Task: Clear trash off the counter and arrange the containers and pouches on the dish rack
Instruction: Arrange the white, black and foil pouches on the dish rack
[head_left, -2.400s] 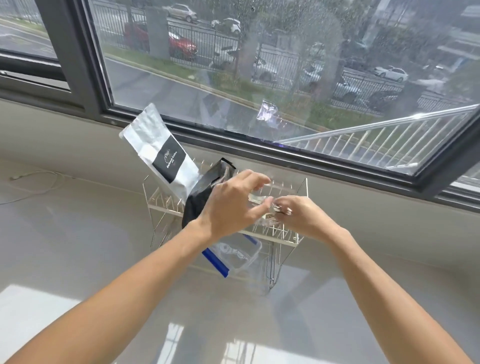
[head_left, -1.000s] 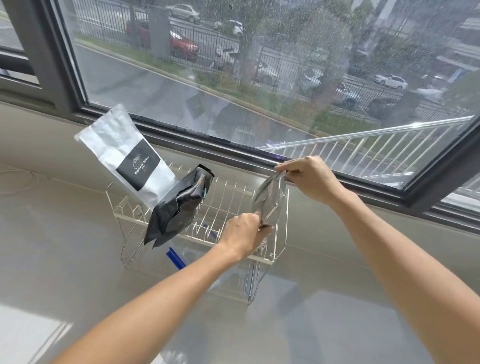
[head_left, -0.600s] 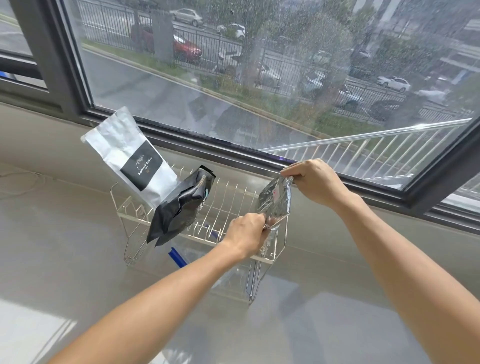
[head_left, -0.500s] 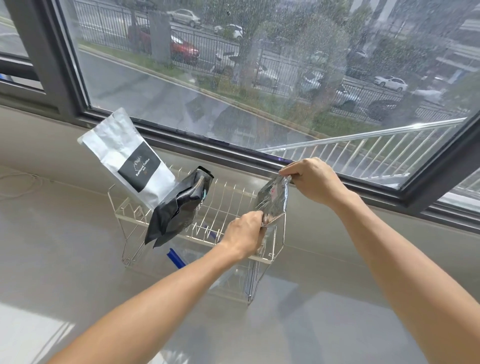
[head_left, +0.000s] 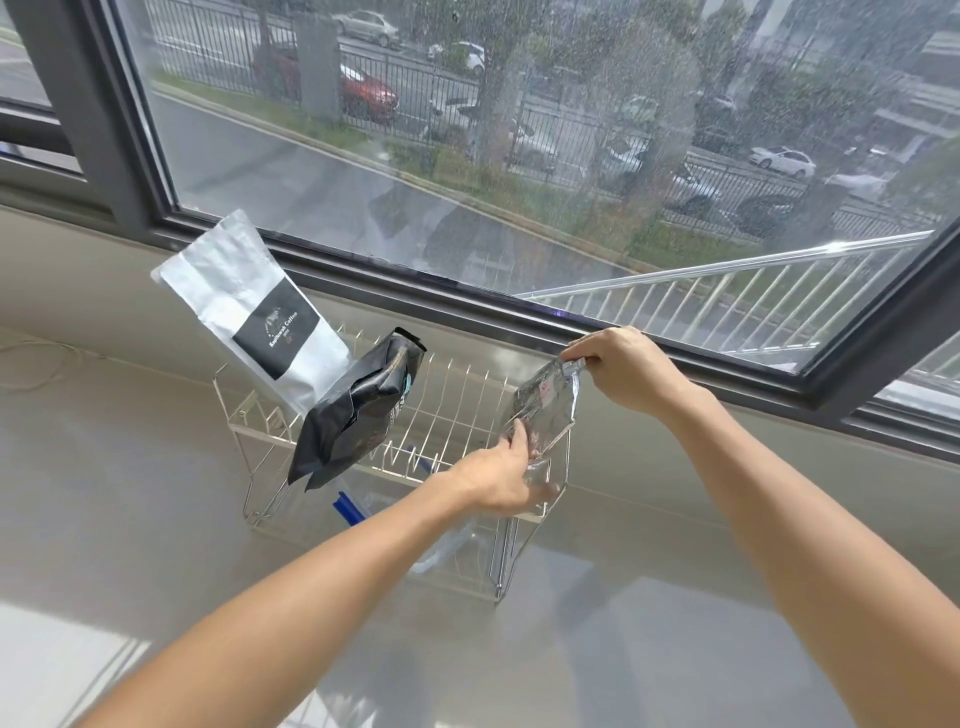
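A wire dish rack (head_left: 441, 395) stands on the pale counter under the window. A white coffee pouch (head_left: 249, 306) leans upright in its left end, and a crumpled black pouch (head_left: 358, 410) slumps against it. At the rack's right end a silver foil pouch (head_left: 548, 408) stands upright. My right hand (head_left: 623, 371) pinches its top edge. My left hand (head_left: 501, 475) holds its lower part against the rack's front rail. Under the rack lies a clear container with a blue strip (head_left: 345, 506).
A large window with a dark frame (head_left: 467, 299) runs just behind the rack. A thin white cable (head_left: 47, 358) lies on the counter at far left. Pale counter surface (head_left: 130, 493) spreads left of and in front of the rack.
Both hands lifted the silver pouch from low over the rack and stood it upright at the right end. Over the last half second the pouch and my hands have barely shifted.
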